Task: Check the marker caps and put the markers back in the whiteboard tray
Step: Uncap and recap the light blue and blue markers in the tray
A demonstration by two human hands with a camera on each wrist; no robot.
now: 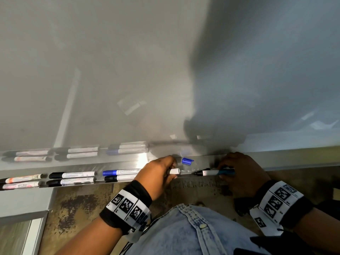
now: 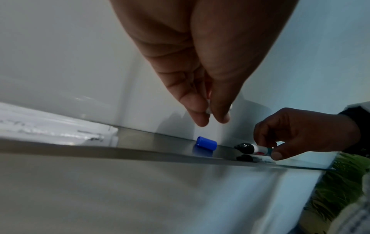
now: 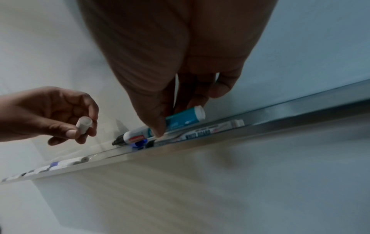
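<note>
Pinching the white cap (image 3: 84, 125) in the left hand (image 1: 158, 174), open end facing the uncapped teal marker (image 1: 211, 172) gripped by the right hand (image 1: 241, 173) just over the whiteboard tray (image 1: 117, 165), the person needed straight alignment before pressing firmly home.

a glossy whiteboard (image 1: 114, 67) fills the upper frame, pale grey at left and darkened by a broad shadow (image 1: 257, 74) at upper right, with faint reflections of light strips. below it, at lower centre, lies a mottled brown and tan floor (image 1: 77, 208). a pale frame edge (image 1: 31, 214) crosses the lower left corner.
</note>
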